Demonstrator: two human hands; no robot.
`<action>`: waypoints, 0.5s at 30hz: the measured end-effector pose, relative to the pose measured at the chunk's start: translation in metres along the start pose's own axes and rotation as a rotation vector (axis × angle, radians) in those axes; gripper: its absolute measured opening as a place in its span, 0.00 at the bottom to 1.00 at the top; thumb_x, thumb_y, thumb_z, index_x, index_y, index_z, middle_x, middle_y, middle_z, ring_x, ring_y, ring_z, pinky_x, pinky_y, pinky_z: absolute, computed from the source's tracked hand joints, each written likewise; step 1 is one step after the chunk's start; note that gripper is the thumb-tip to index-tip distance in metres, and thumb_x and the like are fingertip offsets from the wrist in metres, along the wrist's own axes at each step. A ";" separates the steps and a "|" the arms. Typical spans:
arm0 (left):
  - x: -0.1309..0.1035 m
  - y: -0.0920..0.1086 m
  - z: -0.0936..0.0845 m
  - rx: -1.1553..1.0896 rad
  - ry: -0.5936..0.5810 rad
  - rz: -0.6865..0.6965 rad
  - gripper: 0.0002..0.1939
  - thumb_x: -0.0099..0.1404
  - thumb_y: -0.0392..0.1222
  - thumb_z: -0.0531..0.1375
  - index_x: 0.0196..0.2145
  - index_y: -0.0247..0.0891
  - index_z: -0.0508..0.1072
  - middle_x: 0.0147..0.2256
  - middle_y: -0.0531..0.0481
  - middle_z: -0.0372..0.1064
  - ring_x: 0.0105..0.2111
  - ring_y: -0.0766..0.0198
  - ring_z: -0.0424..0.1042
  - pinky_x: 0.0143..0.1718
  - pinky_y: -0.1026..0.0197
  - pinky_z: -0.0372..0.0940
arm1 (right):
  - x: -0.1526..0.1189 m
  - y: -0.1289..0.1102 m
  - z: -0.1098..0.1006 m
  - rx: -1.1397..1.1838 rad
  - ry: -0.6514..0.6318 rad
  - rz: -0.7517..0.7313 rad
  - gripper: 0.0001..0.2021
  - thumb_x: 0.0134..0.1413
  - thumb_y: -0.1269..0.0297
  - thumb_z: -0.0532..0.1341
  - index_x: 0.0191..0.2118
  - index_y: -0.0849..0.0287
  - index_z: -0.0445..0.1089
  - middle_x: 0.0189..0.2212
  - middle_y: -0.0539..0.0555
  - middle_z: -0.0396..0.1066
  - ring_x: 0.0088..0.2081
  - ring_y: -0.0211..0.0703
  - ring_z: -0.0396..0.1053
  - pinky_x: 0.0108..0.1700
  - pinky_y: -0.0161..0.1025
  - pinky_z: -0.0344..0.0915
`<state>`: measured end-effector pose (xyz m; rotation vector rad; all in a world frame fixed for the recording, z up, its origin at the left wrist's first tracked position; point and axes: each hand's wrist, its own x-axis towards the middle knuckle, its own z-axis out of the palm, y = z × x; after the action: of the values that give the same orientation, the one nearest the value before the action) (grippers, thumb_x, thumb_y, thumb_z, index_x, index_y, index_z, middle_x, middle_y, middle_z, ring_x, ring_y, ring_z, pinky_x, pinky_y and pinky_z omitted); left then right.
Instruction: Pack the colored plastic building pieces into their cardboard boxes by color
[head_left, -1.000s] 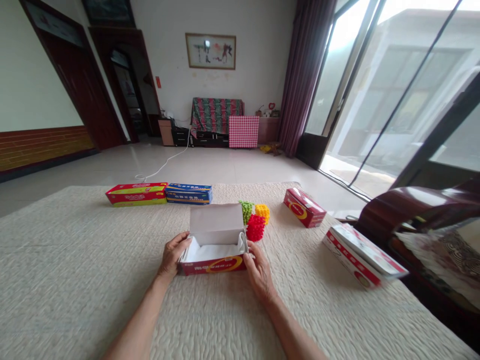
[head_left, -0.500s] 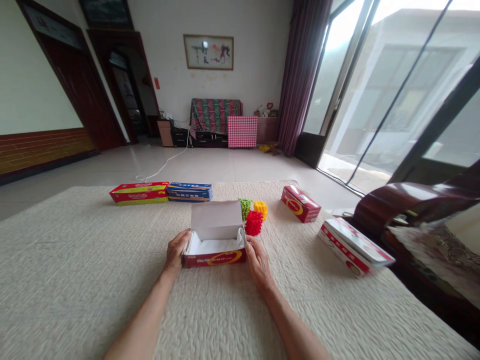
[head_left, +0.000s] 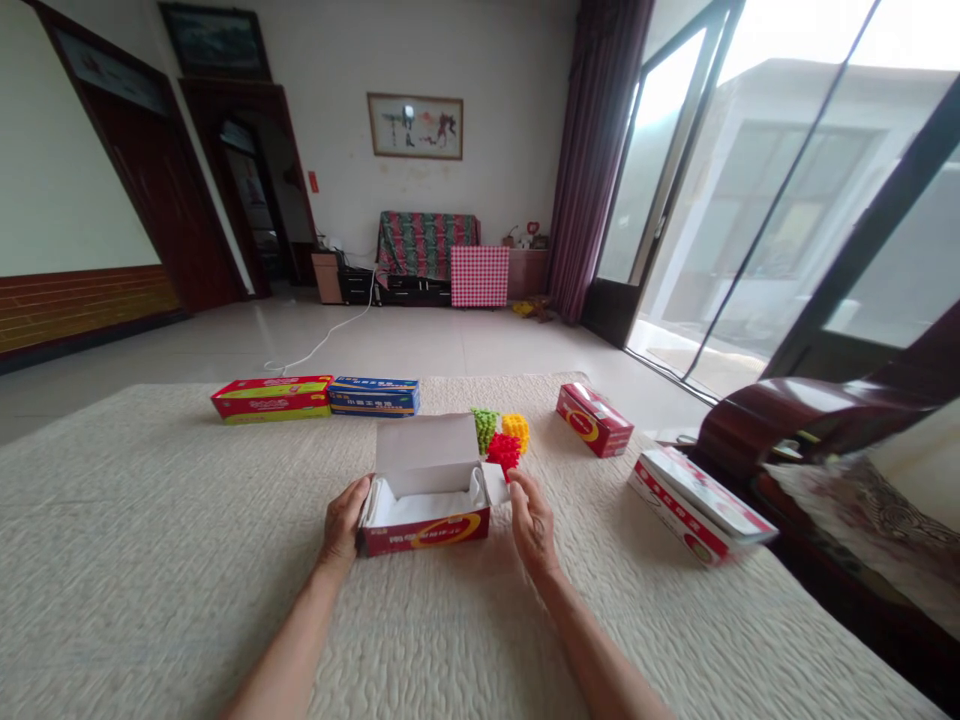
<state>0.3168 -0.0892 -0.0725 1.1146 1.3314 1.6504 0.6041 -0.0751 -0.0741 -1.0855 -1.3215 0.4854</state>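
Observation:
A red cardboard box (head_left: 427,535) with a yellow ring print lies in front of me, its grey-white lid (head_left: 426,443) raised at the back. White lining material (head_left: 431,506) shows inside. My left hand (head_left: 345,520) is closed on the box's left end. At the other end, a small side flap (head_left: 495,484) sticks outward, and the fingertips of my right hand (head_left: 532,522) pinch its outer edge. Just behind the flap sit a red knobbly piece (head_left: 503,452), a yellow one (head_left: 516,432) and a green one (head_left: 485,430).
A red-and-green box (head_left: 271,400) and a blue box (head_left: 374,397) stand end to end at the back left. On the right are a smaller red box (head_left: 595,420) and a white-and-red box (head_left: 701,507). A dark wooden armrest (head_left: 757,410) borders the quilted cover (head_left: 187,560).
My right hand has moved outward from the box's right end, and the side flap there has swung out with it. My left hand stays on the box. The whole view has shifted slightly.

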 end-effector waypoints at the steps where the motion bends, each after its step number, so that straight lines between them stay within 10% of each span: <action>1: 0.001 -0.001 -0.001 0.004 -0.005 0.002 0.26 0.57 0.60 0.61 0.42 0.33 0.76 0.34 0.47 0.76 0.35 0.59 0.72 0.35 0.63 0.64 | 0.009 0.002 -0.002 -0.028 0.033 -0.020 0.13 0.59 0.59 0.53 0.42 0.57 0.72 0.43 0.58 0.73 0.47 0.47 0.70 0.49 0.45 0.66; 6: 0.005 -0.011 -0.007 0.012 -0.033 -0.029 0.26 0.57 0.58 0.61 0.44 0.34 0.75 0.34 0.48 0.75 0.34 0.59 0.71 0.32 0.64 0.63 | 0.056 0.014 -0.003 -0.168 0.055 -0.080 0.14 0.56 0.63 0.53 0.44 0.59 0.72 0.44 0.60 0.71 0.45 0.47 0.71 0.38 0.41 0.70; 15: 0.007 -0.012 -0.008 -0.003 -0.042 -0.083 0.27 0.56 0.58 0.62 0.46 0.34 0.75 0.33 0.48 0.75 0.33 0.59 0.71 0.31 0.64 0.63 | 0.096 0.017 0.004 -0.433 -0.292 -0.290 0.18 0.47 0.62 0.64 0.46 0.57 0.72 0.51 0.61 0.70 0.52 0.55 0.68 0.54 0.53 0.64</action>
<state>0.3076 -0.0835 -0.0838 1.0722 1.3295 1.5602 0.6286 0.0123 -0.0380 -1.1740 -1.8684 0.1429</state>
